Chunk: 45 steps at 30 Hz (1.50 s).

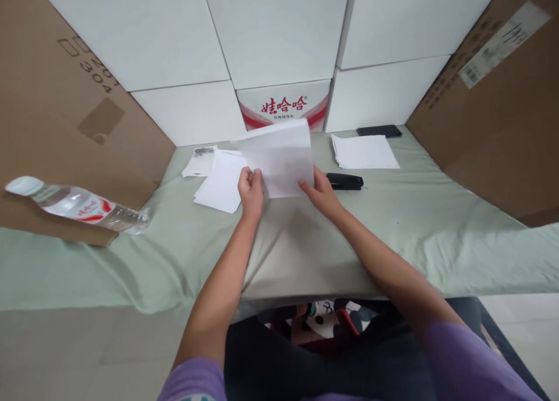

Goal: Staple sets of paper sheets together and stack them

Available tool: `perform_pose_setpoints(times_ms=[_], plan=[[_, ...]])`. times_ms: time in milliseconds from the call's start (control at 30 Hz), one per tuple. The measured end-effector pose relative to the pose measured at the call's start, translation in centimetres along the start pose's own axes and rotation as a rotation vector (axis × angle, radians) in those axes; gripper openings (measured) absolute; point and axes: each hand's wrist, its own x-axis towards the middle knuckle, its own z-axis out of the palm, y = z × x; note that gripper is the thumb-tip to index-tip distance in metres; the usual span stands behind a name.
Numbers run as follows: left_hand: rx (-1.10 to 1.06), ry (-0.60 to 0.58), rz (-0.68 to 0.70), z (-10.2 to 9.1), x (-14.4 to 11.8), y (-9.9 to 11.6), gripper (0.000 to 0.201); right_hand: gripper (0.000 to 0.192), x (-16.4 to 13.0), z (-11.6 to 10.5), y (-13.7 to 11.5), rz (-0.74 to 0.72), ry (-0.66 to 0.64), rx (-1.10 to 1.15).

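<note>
Both hands hold up white paper [282,159] above the middle of the cloth-covered table. My left hand [251,192] pinches its lower left edge between thumb and fingers. At the lower right edge, my right hand [321,191] grips it with the thumb in front. Whether it is one sheet or more I cannot tell. Just right of my right hand lies a black stapler [346,181], its near end hidden behind the hand. A stack of white sheets [222,183] lies left of my left hand, partly covered by the held paper.
Another paper stack [365,152] lies at the back right beside a black phone [379,131]. Small dark pieces, perhaps staples, sit in a clear packet [203,152]. A water bottle [87,206] stands left. White boxes [279,34] and cardboard panels [65,127] wall the table [297,249].
</note>
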Motion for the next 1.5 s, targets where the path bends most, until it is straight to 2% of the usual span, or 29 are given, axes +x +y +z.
perform_pose_setpoints(times_ms=[67, 167, 267, 367, 433, 467, 600, 667, 733, 867, 967, 1033, 1167, 1367, 1500], plan=[[-0.078, 0.008, -0.057, 0.5, -0.8, 0.4, 0.049, 0.047, -0.9, -0.7, 0.1, 0.095, -0.011, 0.019], [-0.209, -0.014, -0.148, 1.5, -2.0, 0.3, 0.049, 0.05, -1.5, -0.6, 1.3, 0.225, 0.027, 0.207], [-0.286, -0.07, -0.218, 2.2, -2.3, -0.1, 0.049, 0.051, -1.3, -0.1, 2.4, 0.232, 0.114, 0.305], [-0.273, -0.071, -0.182, 1.6, -1.3, -0.3, 0.052, 0.046, -0.9, -0.6, 2.5, 0.175, 0.173, 0.177], [-0.234, -0.005, -0.096, 0.3, 0.1, -0.2, 0.059, 0.041, -0.8, -1.7, 2.4, 0.119, 0.197, 0.021], [-0.196, -0.009, -0.067, -0.5, 0.8, -0.3, 0.062, 0.038, -0.8, -2.2, 2.3, 0.092, 0.201, -0.059], [-0.047, -0.288, -0.154, -2.9, 2.6, -1.1, 0.066, 0.031, -1.0, -3.6, 2.3, 0.035, 0.189, -0.236], [-0.039, -0.347, -0.212, -3.1, 2.5, -1.8, 0.062, 0.029, -1.0, -3.6, 2.6, 0.048, 0.178, -0.223], [-0.068, -0.308, -0.235, -2.7, 2.2, -2.5, 0.058, 0.03, -1.0, -3.2, 3.0, 0.087, 0.175, -0.145], [-0.125, -0.172, -0.195, -1.7, 1.4, -2.8, 0.053, 0.036, -0.9, -2.3, 3.8, 0.111, 0.218, 0.033], [-0.101, -0.14, -0.23, -1.6, 1.1, -2.7, 0.056, 0.036, -0.9, -2.1, 3.9, 0.124, 0.16, 0.112], [-0.06, -0.152, -0.268, -1.6, 0.8, -2.7, 0.057, 0.036, -0.9, -2.2, 3.8, 0.151, 0.13, 0.14], [0.006, -0.222, -0.274, -1.5, 0.2, -2.4, 0.053, 0.032, -1.0, -2.4, 3.3, 0.174, 0.178, 0.115], [0.095, -0.278, -0.176, -0.8, -0.6, -1.4, 0.052, 0.029, -1.3, -2.3, 2.8, 0.182, 0.212, 0.038], [0.107, -0.325, -0.178, -0.6, -0.9, -1.8, 0.053, 0.03, -1.1, -2.9, 2.9, 0.236, 0.171, 0.022]])
